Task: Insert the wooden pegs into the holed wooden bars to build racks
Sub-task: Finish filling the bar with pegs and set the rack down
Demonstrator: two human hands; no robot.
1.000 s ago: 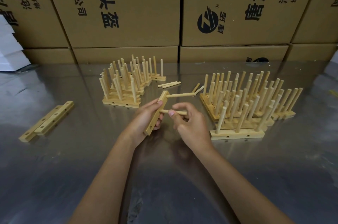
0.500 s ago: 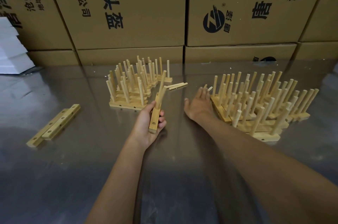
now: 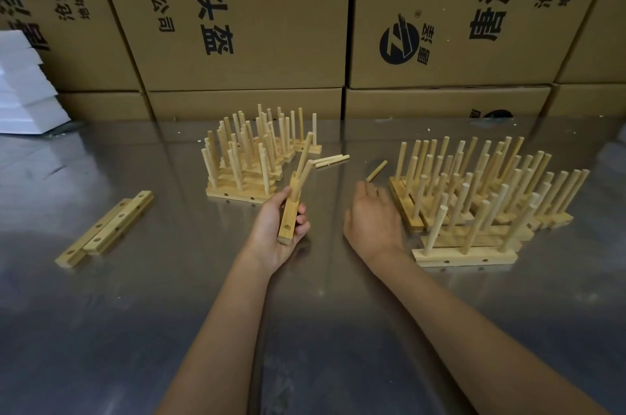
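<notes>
My left hand (image 3: 277, 235) grips the lower half of a holed wooden bar (image 3: 288, 218), held upright above the metal table (image 3: 169, 313). Two pegs (image 3: 305, 158) stick out of the bar's upper end, and an open hole shows near its bottom. To its right, my right hand (image 3: 371, 223) is seen from the back with the fingers curled. Its fingertips pinch the near end of a loose peg (image 3: 377, 170) that points away over the table. Two more loose pegs (image 3: 330, 160) lie just beyond the bar.
One group of finished racks (image 3: 249, 163) stands behind my left hand, and a larger group (image 3: 474, 201) is close by my right hand. Two spare holed bars (image 3: 105, 228) lie at the left. Cardboard boxes (image 3: 237, 24) wall the back; white sheets (image 3: 23, 92) are stacked far left.
My right hand left the bar, reached out flat to the loose pegs beside the right racks, then curled and drew back with one. My left hand turned the bar upright with two pegs in it.
</notes>
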